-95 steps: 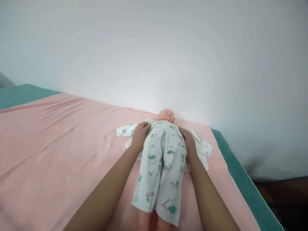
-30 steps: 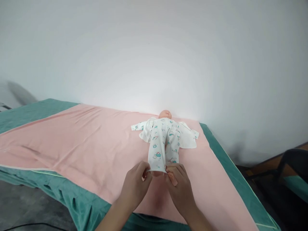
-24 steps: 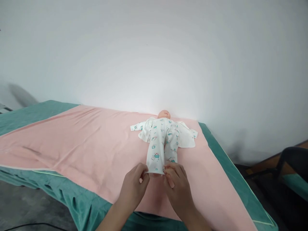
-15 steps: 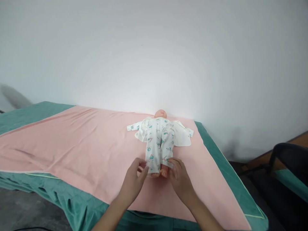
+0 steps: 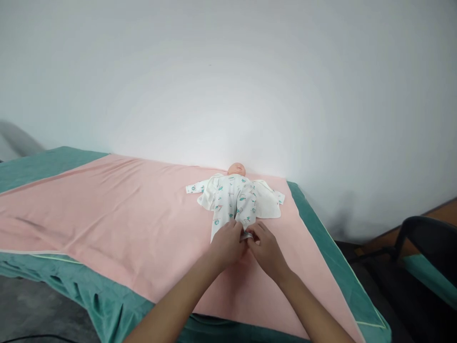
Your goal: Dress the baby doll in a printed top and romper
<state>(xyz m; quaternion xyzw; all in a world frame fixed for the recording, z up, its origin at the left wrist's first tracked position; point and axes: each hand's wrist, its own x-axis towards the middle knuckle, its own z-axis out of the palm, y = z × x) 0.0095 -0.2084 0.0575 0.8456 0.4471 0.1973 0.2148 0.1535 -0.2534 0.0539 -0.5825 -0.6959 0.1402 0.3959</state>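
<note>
A baby doll (image 5: 236,169) lies on its back, its head toward the wall. Over its body and legs are white printed baby pants (image 5: 223,205), and a white baby top (image 5: 268,199) is spread open beneath it with the sleeves out to both sides. My left hand (image 5: 228,243) is closed on the cuff of the pant leg on the right. On the other side of that cuff, my right hand (image 5: 263,245) pinches the cloth too. The doll's feet are hidden behind my hands.
A pink sheet (image 5: 143,224) lies over a green cover (image 5: 110,305) on the table. The white wall (image 5: 228,95) rises right behind the doll's head. A black chair (image 5: 424,233) stands at the right.
My left hand has moved right, from the left pant leg to the right one. My right hand has closed on the right cuff, and the feet are now covered from view.
</note>
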